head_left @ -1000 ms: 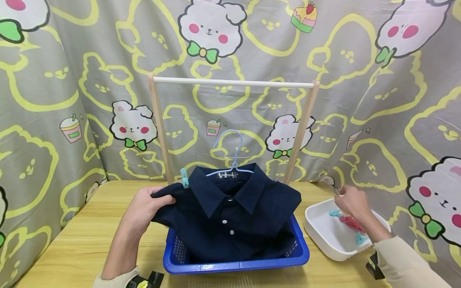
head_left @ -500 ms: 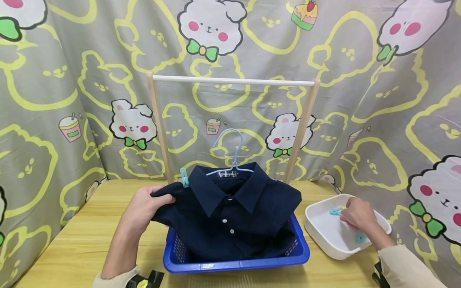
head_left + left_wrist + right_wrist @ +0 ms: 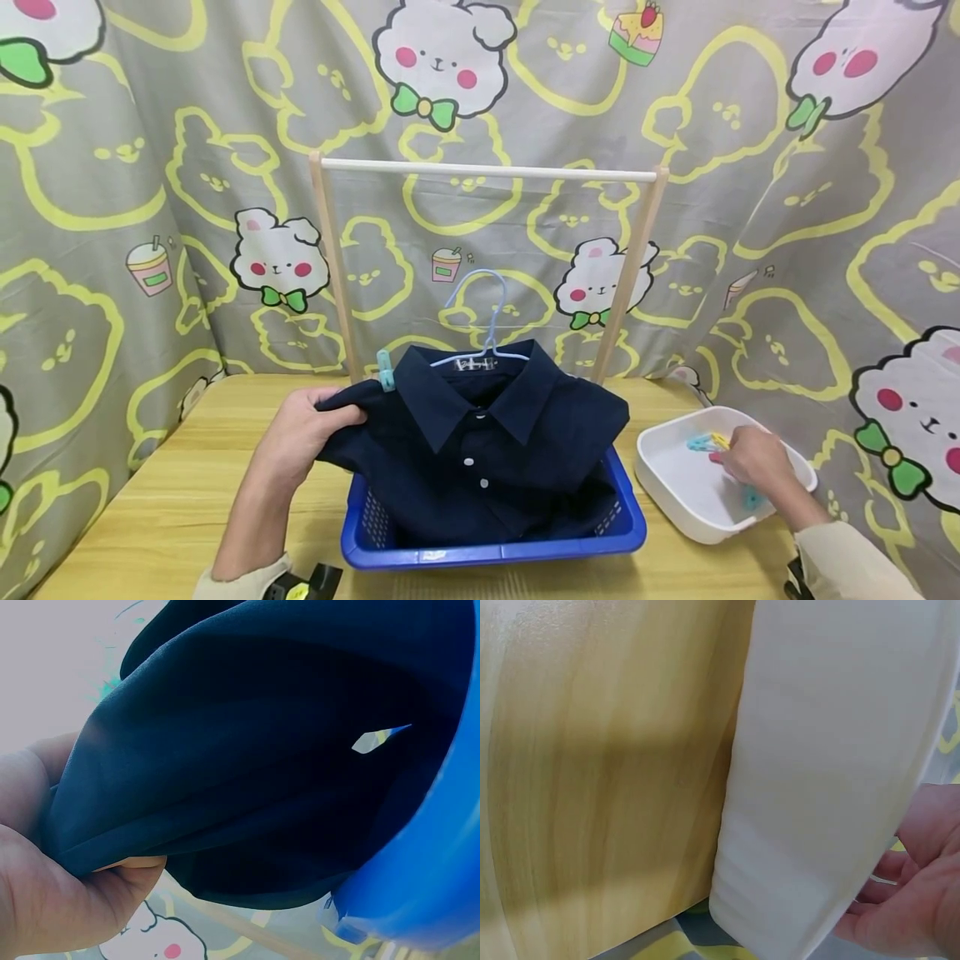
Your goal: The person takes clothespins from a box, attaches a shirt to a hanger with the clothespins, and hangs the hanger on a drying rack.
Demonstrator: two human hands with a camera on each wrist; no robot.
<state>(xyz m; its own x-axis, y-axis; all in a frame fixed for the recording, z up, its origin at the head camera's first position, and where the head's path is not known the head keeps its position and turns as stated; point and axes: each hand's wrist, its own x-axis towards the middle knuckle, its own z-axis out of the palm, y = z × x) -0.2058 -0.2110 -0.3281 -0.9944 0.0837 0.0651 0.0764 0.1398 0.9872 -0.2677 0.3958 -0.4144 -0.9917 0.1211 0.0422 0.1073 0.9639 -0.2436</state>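
Right hand [image 3: 757, 457] lowered into white bin [image 3: 672, 498], grip unclear, left hand [image 3: 303, 427] pinching navy shirt [image 3: 442, 479], collar [image 3: 432, 406] upward

"What do we have in the middle?"
"We have the shirt [image 3: 442, 479] in the basket [image 3: 495, 557], the hanger [image 3: 492, 325] inside its collar, the rack [image 3: 487, 171] behind."
"To our left?"
"Our left hand [image 3: 303, 429] at one shoulder, just before the clothespin [image 3: 386, 371]."
"Right?"
"The tray [image 3: 675, 500], beside the basket on the table [image 3: 165, 492], our right hand [image 3: 756, 457] over the pins [image 3: 702, 443] in it."
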